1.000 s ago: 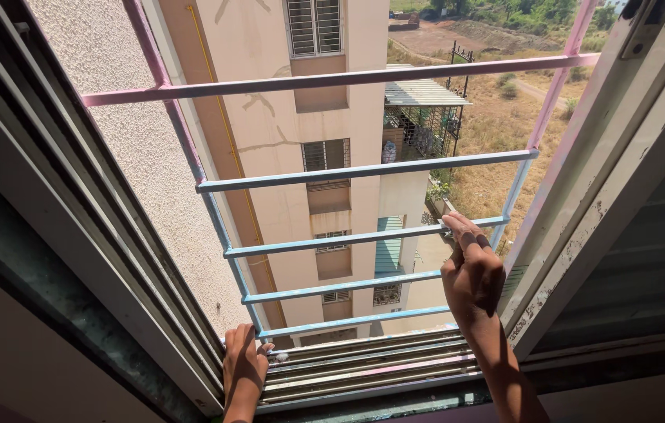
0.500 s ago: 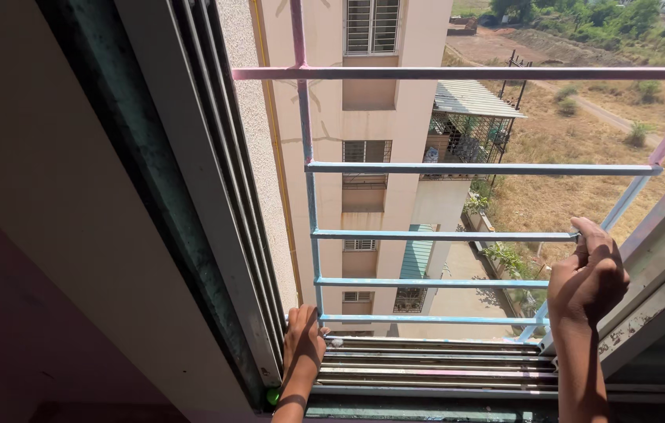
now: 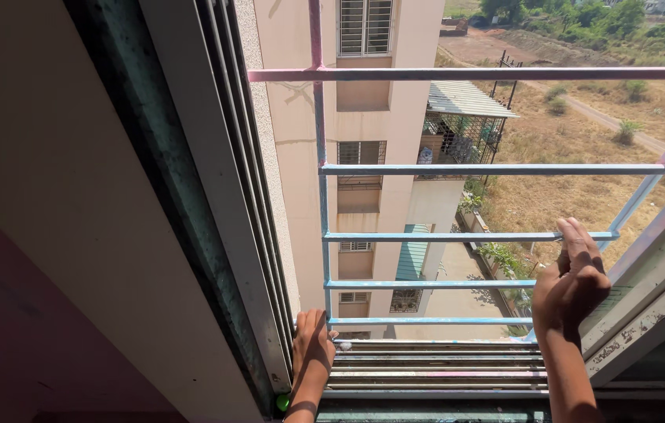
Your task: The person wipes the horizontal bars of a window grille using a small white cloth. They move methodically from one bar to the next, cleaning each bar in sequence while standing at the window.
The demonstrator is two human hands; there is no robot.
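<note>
Left hand (image 3: 313, 345): we rest it at the bottom left corner of the window grille (image 3: 466, 235), fingers curled on the lowest blue bar (image 3: 426, 320).
Sill tracks (image 3: 434, 368): just below that bar.
Right hand (image 3: 574, 283): our grip closes around a higher blue bar (image 3: 458, 236) near the right frame (image 3: 654, 266).

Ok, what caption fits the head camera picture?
Left hand and right hand gripping blue metal window bars.

Two hands (image 3: 313, 345), five grille bars (image 3: 489, 169)
</note>
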